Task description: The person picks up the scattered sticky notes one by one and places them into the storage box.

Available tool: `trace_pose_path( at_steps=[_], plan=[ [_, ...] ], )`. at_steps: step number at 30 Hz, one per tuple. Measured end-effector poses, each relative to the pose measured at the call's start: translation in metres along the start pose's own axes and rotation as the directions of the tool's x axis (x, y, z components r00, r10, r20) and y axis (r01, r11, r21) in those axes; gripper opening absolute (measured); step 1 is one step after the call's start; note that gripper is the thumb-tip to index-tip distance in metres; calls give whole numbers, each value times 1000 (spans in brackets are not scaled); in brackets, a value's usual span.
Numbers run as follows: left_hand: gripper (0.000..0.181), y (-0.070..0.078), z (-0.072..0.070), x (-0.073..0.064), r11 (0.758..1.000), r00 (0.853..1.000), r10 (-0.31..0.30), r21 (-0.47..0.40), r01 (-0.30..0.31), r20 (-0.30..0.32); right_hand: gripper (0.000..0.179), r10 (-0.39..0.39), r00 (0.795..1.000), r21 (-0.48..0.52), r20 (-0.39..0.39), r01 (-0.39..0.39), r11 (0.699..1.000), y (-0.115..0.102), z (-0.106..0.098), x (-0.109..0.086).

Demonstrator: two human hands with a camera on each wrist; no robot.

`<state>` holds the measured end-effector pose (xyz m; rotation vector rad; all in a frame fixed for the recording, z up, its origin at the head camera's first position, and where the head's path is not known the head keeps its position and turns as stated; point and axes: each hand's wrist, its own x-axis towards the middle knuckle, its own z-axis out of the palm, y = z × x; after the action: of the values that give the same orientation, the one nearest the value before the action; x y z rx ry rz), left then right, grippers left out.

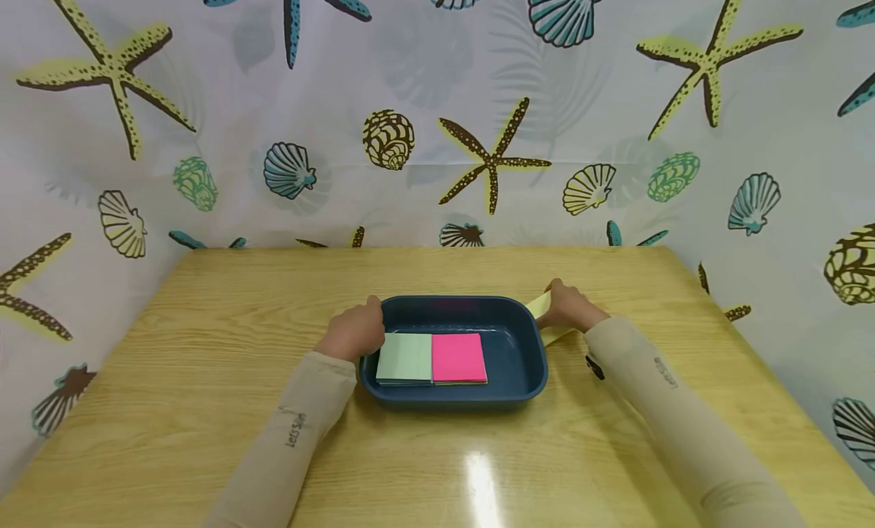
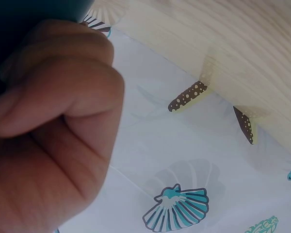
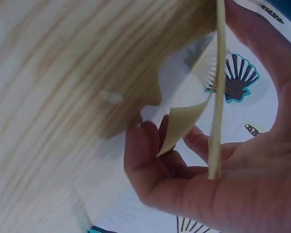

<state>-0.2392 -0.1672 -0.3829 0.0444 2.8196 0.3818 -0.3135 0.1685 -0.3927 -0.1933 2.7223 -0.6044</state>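
A dark blue plastic basin (image 1: 514, 365) stands on the table, and my left hand (image 1: 353, 331) grips its left rim with curled fingers. Two pads lie side by side on its floor: a pale green sticky note pad (image 1: 405, 356) and a bright pink sticky note pad (image 1: 458, 357). Just outside the right rim, my right hand (image 1: 571, 307) holds a yellow sticky note pad (image 1: 541, 305). The right wrist view shows this yellow pad edge-on, with a bent sheet (image 3: 184, 124) sticking out from it by the curled fingers. In the left wrist view my fist hides most of the rim.
The light wooden table (image 1: 225, 406) stretches out around the basin. A white cloth (image 1: 424, 72) printed with shells and starfish hangs behind and along both sides. A small black object (image 1: 595, 367) shows beside the right sleeve.
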Motion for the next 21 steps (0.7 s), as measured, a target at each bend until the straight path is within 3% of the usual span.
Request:
trace_pose_path(
  at_steps=[10,15,21],
  plan=[
    [50,-1,4,0,1000,1000,-7,9,7,1,90,-22,999,-78,41,25,997,-1,2,-8],
    [47,-1,1,1,1000,1000,-11,0,11,-10,97,-65,995,-93,73,71,993,-4,-1,-8],
    [48,-1,-4,5,1000,1000,-22,1,22,-17,104,-43,997,-138,69,52,989,-8,-5,-4]
  ],
)
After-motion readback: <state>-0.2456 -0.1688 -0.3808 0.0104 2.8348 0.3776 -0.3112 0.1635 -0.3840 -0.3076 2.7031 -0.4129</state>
